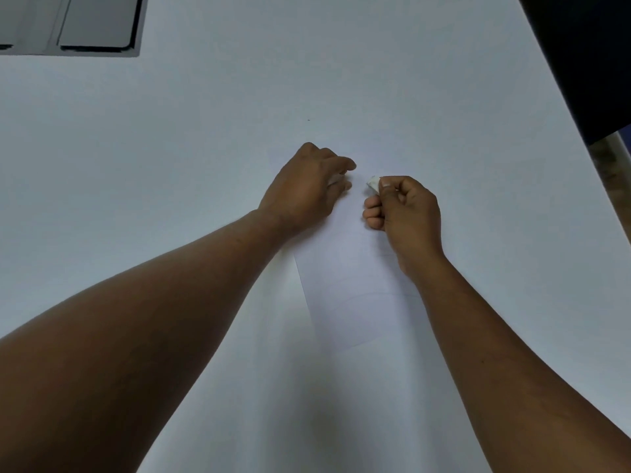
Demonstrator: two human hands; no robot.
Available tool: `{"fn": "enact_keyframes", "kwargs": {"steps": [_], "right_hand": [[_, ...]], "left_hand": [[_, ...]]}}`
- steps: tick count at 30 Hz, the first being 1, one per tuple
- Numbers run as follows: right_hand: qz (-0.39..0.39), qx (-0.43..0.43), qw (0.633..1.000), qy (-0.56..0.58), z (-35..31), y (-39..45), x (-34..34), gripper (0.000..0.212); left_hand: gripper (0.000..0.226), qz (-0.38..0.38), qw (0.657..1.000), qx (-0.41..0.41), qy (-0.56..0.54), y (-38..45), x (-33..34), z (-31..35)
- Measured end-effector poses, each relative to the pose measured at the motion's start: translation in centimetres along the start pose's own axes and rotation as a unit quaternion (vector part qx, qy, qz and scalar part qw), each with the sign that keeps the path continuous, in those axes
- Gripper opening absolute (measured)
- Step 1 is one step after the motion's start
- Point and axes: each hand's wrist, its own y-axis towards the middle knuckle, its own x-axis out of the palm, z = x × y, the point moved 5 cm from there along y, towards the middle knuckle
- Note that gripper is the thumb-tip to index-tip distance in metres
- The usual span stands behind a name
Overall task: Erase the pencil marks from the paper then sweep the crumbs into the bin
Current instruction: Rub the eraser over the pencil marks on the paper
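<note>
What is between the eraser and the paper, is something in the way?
Nothing visible. The right hand pinches the eraser just over the paper, with only bare sheet below. The left hand rests beside it.

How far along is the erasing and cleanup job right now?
Erasing is under way: the right hand pinches a small white eraser over the white paper sheet, which the left hand steadies. Faint pencil lines remain. Sweeping is not started; no bin is visible.

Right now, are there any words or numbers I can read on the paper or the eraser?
None can be read.
The white sheet of paper carries only faint pencil curves, no letters.
The small white eraser, pinched in the right hand, shows no readable label.
</note>
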Motion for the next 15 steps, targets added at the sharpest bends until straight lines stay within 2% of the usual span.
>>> {"fn": "enact_keyframes", "kwargs": {"steps": [3,6,11,15], "right_hand": [[-0.001,-0.001,1.0,0.003,0.0,-0.1,0.0,0.016],[-0.009,-0.001,1.0,0.005,0.1,0.0,-0.1,0.016],[-0.009,0.017,0.999,0.042,-0.4,0.1,-0.1,0.018],[-0.024,-0.002,0.999,0.026,-0.8,-0.5,1.0,0.02]], "left_hand": [[0.034,-0.003,0.999,0.03,0.025,-0.7,-0.1,-0.4],[0.051,-0.007,0.998,0.027,0.061,-2.0,-0.6,-2.1],[0.099,-0.114,0.984,0.011,0.139,-5.2,-1.2,-5.1],[0.115,-0.147,0.974,-0.002,0.17,-5.9,-0.9,-5.6]]}}
